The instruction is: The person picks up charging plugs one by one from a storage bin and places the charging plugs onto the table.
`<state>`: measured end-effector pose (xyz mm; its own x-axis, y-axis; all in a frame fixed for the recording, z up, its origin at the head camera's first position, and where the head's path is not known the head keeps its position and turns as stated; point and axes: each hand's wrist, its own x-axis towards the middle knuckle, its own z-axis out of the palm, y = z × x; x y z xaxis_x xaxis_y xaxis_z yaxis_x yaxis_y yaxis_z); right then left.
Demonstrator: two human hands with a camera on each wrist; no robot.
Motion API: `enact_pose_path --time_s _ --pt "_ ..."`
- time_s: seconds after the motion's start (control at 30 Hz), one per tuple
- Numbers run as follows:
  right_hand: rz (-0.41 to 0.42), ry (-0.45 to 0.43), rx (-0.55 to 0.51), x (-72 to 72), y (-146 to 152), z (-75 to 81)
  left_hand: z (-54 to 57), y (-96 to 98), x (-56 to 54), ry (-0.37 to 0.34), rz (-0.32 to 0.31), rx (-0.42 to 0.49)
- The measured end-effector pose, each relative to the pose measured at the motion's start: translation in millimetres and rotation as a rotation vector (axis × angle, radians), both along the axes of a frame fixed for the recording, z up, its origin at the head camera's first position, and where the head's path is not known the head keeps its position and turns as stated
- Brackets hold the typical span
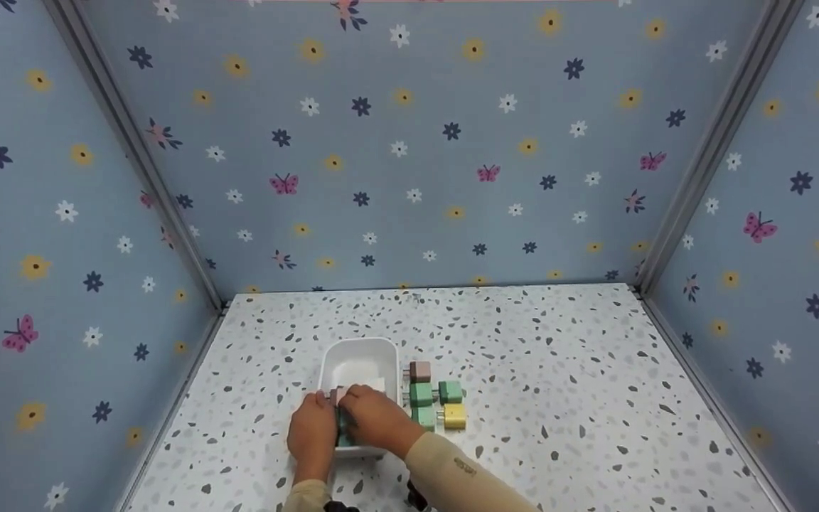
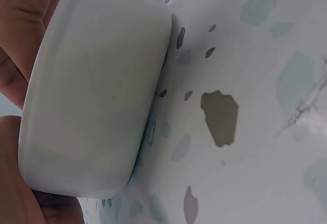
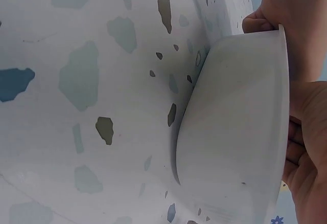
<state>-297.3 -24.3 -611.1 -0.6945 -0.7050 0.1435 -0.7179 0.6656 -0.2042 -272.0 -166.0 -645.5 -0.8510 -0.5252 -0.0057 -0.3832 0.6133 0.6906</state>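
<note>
A white tray point(image 1: 360, 348) stands on the speckled table. My left hand point(image 1: 312, 432) grips its left side, fingers curled round the outside of the wall in the right wrist view. Inside the tray my right hand point(image 1: 374, 416) pinches a pink plug adapter point(image 1: 340, 392) near the left wall. Below it lie dark green adapters point(image 1: 344, 435), partly covered by the fingers. A white block point(image 1: 375, 383) shows just beyond the right hand. Both wrist views see mainly the tray's outer wall point(image 2: 97, 86), which hides the adapters inside.
Right of the tray on the table are a pink adapter point(image 1: 420, 371), green adapters point(image 1: 450, 391) and a yellow adapter point(image 1: 454, 416), prongs pointing left. Blue flowered panels point(image 1: 409, 142) with metal posts point(image 1: 708, 142) enclose the table at the back and sides.
</note>
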Motion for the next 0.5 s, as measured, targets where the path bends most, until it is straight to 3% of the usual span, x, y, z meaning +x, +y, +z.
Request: enact_pose_path --time_s 0.13,0.5 --pt "0.011 0.037 0.008 2.6 -0.1 2.0 0.6 -0.3 -0.4 -0.001 -0.01 -0.012" --pt "0.0 0.009 0.017 4.9 -2.6 -0.7 -1.0 -0.1 -0.2 0.006 0.002 -0.002"
